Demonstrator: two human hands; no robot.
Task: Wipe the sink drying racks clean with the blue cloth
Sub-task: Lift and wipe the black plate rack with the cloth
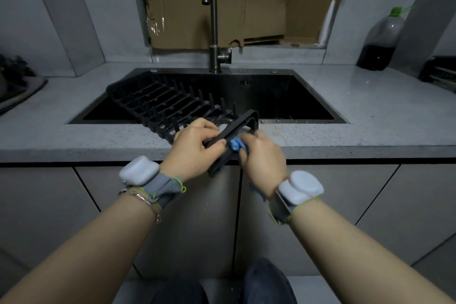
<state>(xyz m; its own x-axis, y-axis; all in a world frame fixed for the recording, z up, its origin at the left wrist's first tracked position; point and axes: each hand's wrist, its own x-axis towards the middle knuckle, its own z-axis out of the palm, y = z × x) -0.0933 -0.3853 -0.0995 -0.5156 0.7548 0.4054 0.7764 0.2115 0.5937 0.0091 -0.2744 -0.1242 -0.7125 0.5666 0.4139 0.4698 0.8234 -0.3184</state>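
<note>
A black drying rack (160,101) with upright pegs lies across the left half of the dark sink (283,96), its near end over the counter edge. My left hand (195,148) grips a black bar-shaped piece of rack (237,131) that sticks out past the counter's front edge. My right hand (261,158) holds the bunched blue cloth (235,144) pressed against that piece. Most of the cloth is hidden inside my fingers.
A tall metal faucet (214,32) rises behind the sink, with cardboard (222,0) over the window behind it. A dark-liquid bottle with a green cap (381,39) stands at the back right. Grey speckled counter (370,118) surrounds the sink; cabinets are below.
</note>
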